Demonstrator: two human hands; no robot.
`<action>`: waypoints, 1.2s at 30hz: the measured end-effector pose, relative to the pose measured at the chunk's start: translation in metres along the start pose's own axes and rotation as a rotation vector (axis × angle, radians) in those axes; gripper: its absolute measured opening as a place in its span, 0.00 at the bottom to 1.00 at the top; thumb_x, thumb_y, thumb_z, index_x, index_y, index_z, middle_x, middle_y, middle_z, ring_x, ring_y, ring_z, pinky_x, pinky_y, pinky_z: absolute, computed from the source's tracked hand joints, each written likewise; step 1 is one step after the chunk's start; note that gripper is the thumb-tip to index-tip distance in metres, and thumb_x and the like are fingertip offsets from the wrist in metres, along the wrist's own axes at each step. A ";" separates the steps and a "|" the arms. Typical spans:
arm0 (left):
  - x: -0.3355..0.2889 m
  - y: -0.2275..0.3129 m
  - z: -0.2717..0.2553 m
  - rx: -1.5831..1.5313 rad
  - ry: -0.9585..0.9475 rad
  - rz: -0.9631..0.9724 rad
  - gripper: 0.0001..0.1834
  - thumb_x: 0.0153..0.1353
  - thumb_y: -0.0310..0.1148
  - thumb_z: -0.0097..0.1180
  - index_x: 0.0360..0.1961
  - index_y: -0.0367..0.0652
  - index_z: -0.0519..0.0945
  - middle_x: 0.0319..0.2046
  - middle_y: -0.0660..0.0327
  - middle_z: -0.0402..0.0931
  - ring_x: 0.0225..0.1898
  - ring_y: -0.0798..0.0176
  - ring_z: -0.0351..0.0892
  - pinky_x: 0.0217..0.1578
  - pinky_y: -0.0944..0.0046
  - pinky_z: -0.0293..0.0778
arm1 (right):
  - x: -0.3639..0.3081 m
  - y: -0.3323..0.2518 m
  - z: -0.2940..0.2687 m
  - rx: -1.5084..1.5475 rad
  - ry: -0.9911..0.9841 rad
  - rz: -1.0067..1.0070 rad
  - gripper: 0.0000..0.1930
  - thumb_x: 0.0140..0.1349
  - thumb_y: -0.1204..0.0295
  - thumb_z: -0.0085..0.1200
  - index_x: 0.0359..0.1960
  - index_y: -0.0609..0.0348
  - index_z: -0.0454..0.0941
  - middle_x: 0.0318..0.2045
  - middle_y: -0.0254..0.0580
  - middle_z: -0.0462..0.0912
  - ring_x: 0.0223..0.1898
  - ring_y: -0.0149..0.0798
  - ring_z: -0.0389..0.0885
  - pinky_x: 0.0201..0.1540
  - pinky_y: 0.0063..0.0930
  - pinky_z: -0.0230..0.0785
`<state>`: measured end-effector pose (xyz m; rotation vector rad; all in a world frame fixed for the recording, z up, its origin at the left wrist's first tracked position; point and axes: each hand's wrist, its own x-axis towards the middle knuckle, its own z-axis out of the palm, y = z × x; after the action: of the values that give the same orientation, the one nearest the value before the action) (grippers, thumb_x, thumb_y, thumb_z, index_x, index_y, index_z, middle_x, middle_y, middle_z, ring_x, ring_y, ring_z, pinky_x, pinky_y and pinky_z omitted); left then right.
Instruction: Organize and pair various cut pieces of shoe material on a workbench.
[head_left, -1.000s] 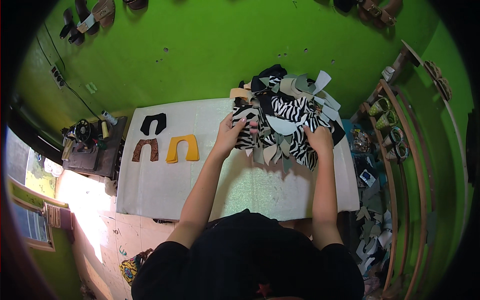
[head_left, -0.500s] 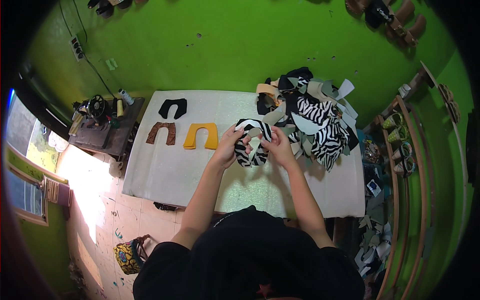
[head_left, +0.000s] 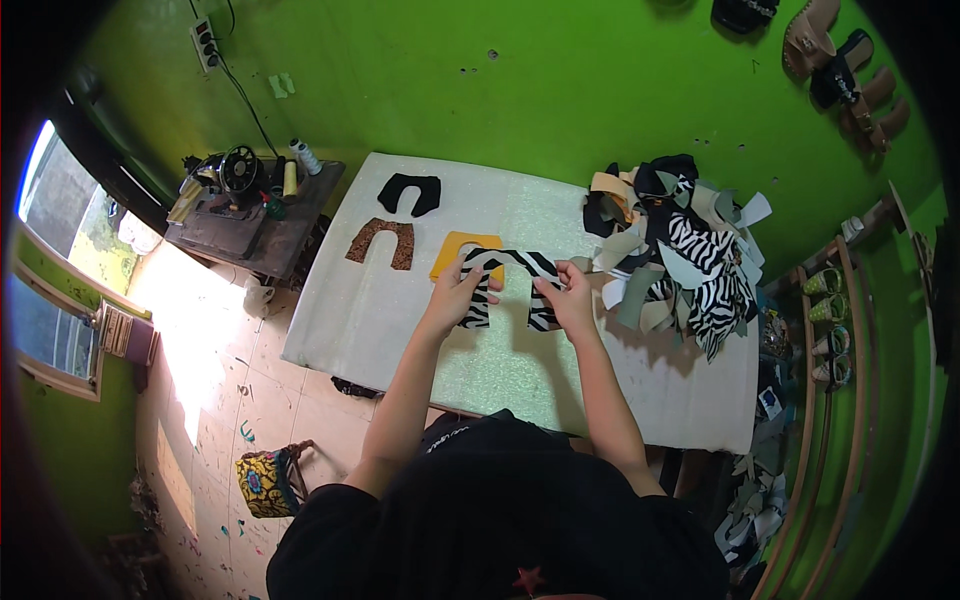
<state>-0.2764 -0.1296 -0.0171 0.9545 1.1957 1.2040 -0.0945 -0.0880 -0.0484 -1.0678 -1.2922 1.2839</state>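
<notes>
Table (head_left: 345, 320): cutouts (head_left: 428, 195) left, scrap pile (head_left: 682, 266) right; more scraps (head_left: 745, 515) apparently below.

Zebra stripes, plain yellow, speckled brown

The zebra-print cutout (head_left: 541, 266) is striped black and white. The yellow cutout (head_left: 451, 250) is plain, as is the black cutout (head_left: 428, 195); the brown cutout (head_left: 402, 245) is speckled darker. The scrap pile (head_left: 704, 242) mixes zebra stripes with black, grey-green, cream, white and orange-tan. The desk (head_left: 650, 390) is whitish, the wall (head_left: 545, 110) bright green, the shirt (head_left: 480, 500) black with a red star (head_left: 529, 580).
</notes>
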 end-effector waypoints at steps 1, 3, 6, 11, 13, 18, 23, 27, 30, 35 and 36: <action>0.000 0.000 -0.006 -0.016 0.016 0.007 0.13 0.63 0.31 0.38 0.46 0.37 0.66 0.27 0.58 0.75 0.23 0.67 0.77 0.22 0.71 0.73 | 0.000 0.000 0.007 0.024 0.012 0.002 0.12 0.51 0.76 0.56 0.36 0.66 0.69 0.30 0.37 0.75 0.28 0.23 0.73 0.28 0.15 0.66; 0.001 0.000 -0.020 -0.029 0.030 0.014 0.13 0.63 0.30 0.38 0.46 0.37 0.66 0.27 0.58 0.75 0.23 0.67 0.77 0.22 0.71 0.73 | 0.001 -0.002 0.019 0.004 0.024 0.052 0.11 0.52 0.75 0.55 0.35 0.66 0.70 0.28 0.35 0.75 0.24 0.22 0.71 0.25 0.14 0.64; 0.003 -0.003 -0.040 -0.006 0.058 0.004 0.12 0.63 0.30 0.37 0.46 0.36 0.66 0.26 0.58 0.75 0.21 0.68 0.76 0.20 0.71 0.72 | 0.004 0.005 0.037 -0.028 0.033 0.081 0.09 0.52 0.74 0.54 0.32 0.65 0.72 0.23 0.32 0.75 0.19 0.20 0.68 0.20 0.15 0.60; 0.012 -0.019 -0.066 0.335 0.231 0.019 0.10 0.60 0.30 0.42 0.39 0.36 0.70 0.21 0.58 0.76 0.17 0.68 0.75 0.17 0.70 0.69 | 0.003 0.013 0.069 -0.324 0.072 -0.024 0.06 0.50 0.73 0.55 0.27 0.62 0.73 0.18 0.34 0.73 0.16 0.23 0.68 0.18 0.20 0.58; 0.017 -0.029 -0.075 0.478 0.330 0.065 0.09 0.58 0.32 0.45 0.34 0.37 0.72 0.17 0.60 0.76 0.15 0.67 0.74 0.17 0.68 0.68 | 0.001 0.021 0.081 -0.359 0.081 -0.044 0.07 0.50 0.73 0.55 0.28 0.63 0.73 0.19 0.36 0.73 0.18 0.27 0.70 0.20 0.22 0.60; 0.029 -0.057 -0.103 0.720 0.262 0.105 0.10 0.58 0.33 0.47 0.35 0.36 0.72 0.20 0.58 0.77 0.18 0.66 0.77 0.18 0.68 0.69 | 0.003 0.061 0.090 -0.495 0.149 -0.087 0.06 0.52 0.75 0.52 0.31 0.63 0.70 0.20 0.38 0.73 0.21 0.28 0.71 0.24 0.23 0.62; 0.055 -0.070 -0.113 0.007 -0.039 -0.224 0.13 0.60 0.31 0.47 0.41 0.33 0.68 0.29 0.55 0.76 0.27 0.64 0.78 0.25 0.68 0.72 | 0.025 0.073 0.084 -0.512 0.208 0.054 0.07 0.52 0.75 0.51 0.31 0.61 0.69 0.19 0.38 0.72 0.21 0.29 0.69 0.25 0.24 0.62; 0.099 -0.078 -0.127 0.108 -0.074 -0.191 0.16 0.55 0.25 0.49 0.45 0.33 0.67 0.31 0.55 0.75 0.31 0.67 0.76 0.30 0.70 0.71 | 0.070 0.084 0.079 -0.500 0.215 0.085 0.07 0.53 0.73 0.52 0.33 0.60 0.70 0.19 0.35 0.72 0.20 0.26 0.68 0.23 0.23 0.61; 0.137 -0.068 -0.127 0.254 -0.033 -0.083 0.17 0.50 0.22 0.51 0.43 0.35 0.69 0.27 0.58 0.75 0.27 0.68 0.76 0.28 0.70 0.71 | 0.112 0.087 0.078 -0.441 0.229 0.118 0.09 0.52 0.71 0.54 0.33 0.61 0.71 0.17 0.37 0.71 0.19 0.31 0.70 0.23 0.27 0.63; 0.216 -0.081 -0.133 0.371 0.100 0.017 0.14 0.46 0.27 0.59 0.35 0.34 0.75 0.20 0.60 0.76 0.22 0.71 0.75 0.24 0.72 0.70 | 0.179 0.108 0.073 -0.510 0.241 0.092 0.14 0.47 0.75 0.52 0.38 0.62 0.73 0.19 0.40 0.76 0.22 0.32 0.74 0.28 0.25 0.67; 0.229 -0.086 -0.134 0.371 0.099 0.017 0.14 0.46 0.27 0.59 0.35 0.34 0.75 0.20 0.60 0.76 0.22 0.71 0.75 0.24 0.72 0.70 | 0.190 0.112 0.072 -0.510 0.242 0.092 0.14 0.47 0.75 0.52 0.38 0.62 0.73 0.19 0.40 0.76 0.22 0.32 0.74 0.28 0.25 0.67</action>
<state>-0.4036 0.0753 -0.1578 1.1891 1.5268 1.0716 -0.1964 0.0970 -0.1459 -1.6010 -1.4296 0.8684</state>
